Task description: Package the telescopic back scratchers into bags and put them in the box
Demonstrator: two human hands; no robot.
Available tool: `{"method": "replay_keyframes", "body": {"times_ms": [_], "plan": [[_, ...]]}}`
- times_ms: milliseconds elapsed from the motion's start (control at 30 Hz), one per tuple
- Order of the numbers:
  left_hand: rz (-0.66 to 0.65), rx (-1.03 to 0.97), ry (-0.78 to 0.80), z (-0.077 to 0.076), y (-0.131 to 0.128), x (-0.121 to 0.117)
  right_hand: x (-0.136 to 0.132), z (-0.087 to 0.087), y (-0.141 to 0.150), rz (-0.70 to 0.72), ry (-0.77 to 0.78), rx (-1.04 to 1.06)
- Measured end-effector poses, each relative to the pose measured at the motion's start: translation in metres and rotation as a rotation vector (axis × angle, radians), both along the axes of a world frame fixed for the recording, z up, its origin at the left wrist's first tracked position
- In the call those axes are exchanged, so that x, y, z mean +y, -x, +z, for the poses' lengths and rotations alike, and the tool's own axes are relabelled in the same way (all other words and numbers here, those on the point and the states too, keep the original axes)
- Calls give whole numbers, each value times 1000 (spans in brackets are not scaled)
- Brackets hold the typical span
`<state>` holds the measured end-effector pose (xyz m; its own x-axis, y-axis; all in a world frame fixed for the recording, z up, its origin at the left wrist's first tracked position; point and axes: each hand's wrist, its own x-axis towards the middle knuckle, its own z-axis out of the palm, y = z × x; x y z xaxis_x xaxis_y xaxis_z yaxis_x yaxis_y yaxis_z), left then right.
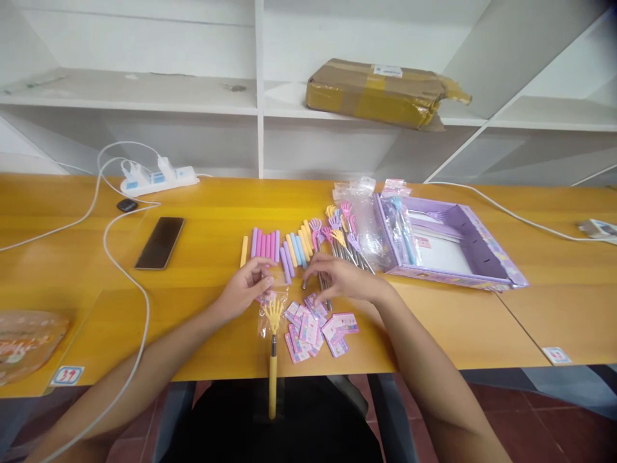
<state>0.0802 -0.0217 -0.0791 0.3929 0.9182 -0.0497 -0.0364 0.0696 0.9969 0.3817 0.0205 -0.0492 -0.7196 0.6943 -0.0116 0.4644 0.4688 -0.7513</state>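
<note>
A yellow back scratcher [272, 360] lies in a clear plastic sleeve, its handle reaching past the table's front edge. Just above its head is my left hand [245, 287], with fingers curled and a gap between thumb and fingertips. A bit of pink card shows below that thumb. My right hand [340, 280] is bent downward with its fingers apart, above a loose pile of pink and purple cards [308, 328]. Behind it lie several back scratchers [340, 235] with metal rods and coloured hand-shaped heads. Coloured handle sleeves [265, 244] sit in a row between both hands.
A purple open box [486, 244] with a bagged back scratcher stands to the right, beside clear plastic bags [366, 218]. A phone [160, 243], a power strip [159, 179] and white cables are on the left. A taped carton [380, 93] rests on the shelf.
</note>
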Motion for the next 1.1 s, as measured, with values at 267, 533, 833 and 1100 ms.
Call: {"method": "replay_keyframes", "body": {"times_ms": [267, 533, 833, 1100], "plan": [[-3, 44, -42, 0, -1, -1, -9, 3, -3, 41, -19, -173], [14, 21, 20, -2, -1, -1, -10, -2, -2, 50, 10, -286], [76, 100, 26, -6, 3, 0, -12, 10, 0, 113, 261, 87], [57, -2, 15, -3, -3, -3, -34, -10, 56, -148, -302, 418]]}}
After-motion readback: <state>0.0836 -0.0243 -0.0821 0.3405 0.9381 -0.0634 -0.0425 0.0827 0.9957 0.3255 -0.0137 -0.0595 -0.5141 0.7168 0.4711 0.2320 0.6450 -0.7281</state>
